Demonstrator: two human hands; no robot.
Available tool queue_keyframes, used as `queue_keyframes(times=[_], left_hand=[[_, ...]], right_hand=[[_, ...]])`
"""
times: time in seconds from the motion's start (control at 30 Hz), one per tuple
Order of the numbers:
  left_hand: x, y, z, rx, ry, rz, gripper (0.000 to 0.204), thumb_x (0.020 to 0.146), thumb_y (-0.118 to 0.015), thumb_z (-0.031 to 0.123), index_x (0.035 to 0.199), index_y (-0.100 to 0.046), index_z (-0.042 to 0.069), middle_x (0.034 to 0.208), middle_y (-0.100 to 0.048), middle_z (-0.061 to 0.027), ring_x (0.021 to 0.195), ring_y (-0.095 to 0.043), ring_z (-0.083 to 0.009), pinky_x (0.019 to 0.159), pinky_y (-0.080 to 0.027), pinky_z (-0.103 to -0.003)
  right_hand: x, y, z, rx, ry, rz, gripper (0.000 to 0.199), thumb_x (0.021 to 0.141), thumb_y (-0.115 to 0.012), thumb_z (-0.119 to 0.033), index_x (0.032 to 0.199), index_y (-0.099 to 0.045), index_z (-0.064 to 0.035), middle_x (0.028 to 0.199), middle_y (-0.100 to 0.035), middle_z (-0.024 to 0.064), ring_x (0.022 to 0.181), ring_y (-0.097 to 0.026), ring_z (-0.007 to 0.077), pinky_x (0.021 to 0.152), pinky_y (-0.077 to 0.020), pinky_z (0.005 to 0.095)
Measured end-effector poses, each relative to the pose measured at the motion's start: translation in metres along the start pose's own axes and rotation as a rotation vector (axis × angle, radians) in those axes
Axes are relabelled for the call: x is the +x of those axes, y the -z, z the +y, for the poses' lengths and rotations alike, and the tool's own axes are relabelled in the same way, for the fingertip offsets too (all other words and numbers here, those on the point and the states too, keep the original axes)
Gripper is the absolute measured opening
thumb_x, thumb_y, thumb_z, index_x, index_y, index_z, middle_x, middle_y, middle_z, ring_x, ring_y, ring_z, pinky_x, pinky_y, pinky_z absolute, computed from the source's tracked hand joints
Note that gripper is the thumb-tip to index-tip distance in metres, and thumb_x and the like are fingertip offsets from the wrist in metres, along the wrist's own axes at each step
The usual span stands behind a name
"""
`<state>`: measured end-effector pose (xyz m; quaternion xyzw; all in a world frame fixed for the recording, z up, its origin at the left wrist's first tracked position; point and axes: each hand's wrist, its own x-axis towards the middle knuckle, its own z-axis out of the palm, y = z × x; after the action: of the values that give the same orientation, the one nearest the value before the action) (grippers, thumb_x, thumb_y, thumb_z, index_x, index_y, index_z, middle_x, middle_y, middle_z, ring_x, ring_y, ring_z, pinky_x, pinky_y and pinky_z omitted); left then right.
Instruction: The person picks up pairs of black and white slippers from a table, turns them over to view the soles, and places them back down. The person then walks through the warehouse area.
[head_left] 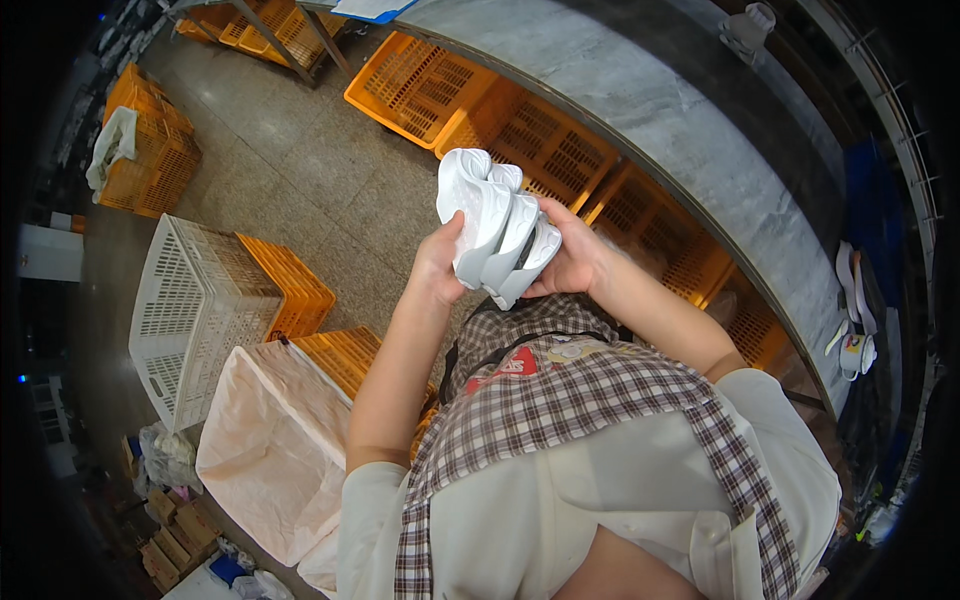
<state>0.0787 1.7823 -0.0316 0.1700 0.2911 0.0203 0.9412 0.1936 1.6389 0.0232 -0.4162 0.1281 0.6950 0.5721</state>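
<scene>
Between my two hands is a bundle of white and pale grey shoe soles, several pressed together side by side and standing on edge. My left hand is closed on the left side of the bundle, its thumb against the outermost sole. On the other side my right hand grips it, fingers partly hidden behind the soles. The bundle is held in the air before my checked apron, over the speckled floor.
A grey marble-like worktop curves along the right, orange crates beneath it. At the left are a white crate, a pink-lined bin and stacked orange crates. Shoe parts lie at the far right.
</scene>
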Motion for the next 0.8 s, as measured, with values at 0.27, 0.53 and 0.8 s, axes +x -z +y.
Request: queue_keyframes(times=[0.27, 0.53, 0.8], left_hand=[[-0.002, -0.001, -0.003, -0.002, 0.002, -0.028, 0.048, 0.1, -0.029, 0.032, 0.134, -0.033, -0.002, 0.129, -0.048, -0.0179, 0.116, -0.05, -0.0317, 0.096, -0.042, -0.044], [-0.016, -0.023, -0.005, 0.158, -0.262, 0.06, 0.046, 0.096, -0.045, 0.023, 0.129, -0.03, -0.005, 0.12, -0.05, -0.0212, 0.106, -0.056, -0.0289, 0.087, -0.05, -0.041], [-0.034, -0.046, 0.001, 0.019, -0.43, -0.224, 0.042, 0.093, -0.046, 0.019, 0.126, -0.041, -0.007, 0.111, -0.058, -0.0198, 0.091, -0.065, -0.0241, 0.072, -0.059, -0.034]], right_hand=[[-0.007, 0.001, -0.001, 0.009, -0.008, 0.004, 0.058, 0.084, -0.04, -0.06, 0.119, -0.053, -0.016, 0.123, -0.05, 0.0105, 0.11, -0.047, 0.0291, 0.088, -0.0368, 0.0482], [-0.01, -0.002, -0.004, -0.093, 0.22, 0.003, 0.055, 0.088, -0.046, -0.046, 0.128, -0.046, -0.0081, 0.125, -0.054, 0.0118, 0.115, -0.051, 0.0276, 0.096, -0.04, 0.0457], [-0.029, -0.017, -0.001, -0.565, 0.76, -0.068, 0.078, 0.09, -0.05, -0.04, 0.137, -0.013, 0.0094, 0.135, -0.033, 0.0253, 0.126, -0.036, 0.0286, 0.103, -0.0314, 0.0371]])
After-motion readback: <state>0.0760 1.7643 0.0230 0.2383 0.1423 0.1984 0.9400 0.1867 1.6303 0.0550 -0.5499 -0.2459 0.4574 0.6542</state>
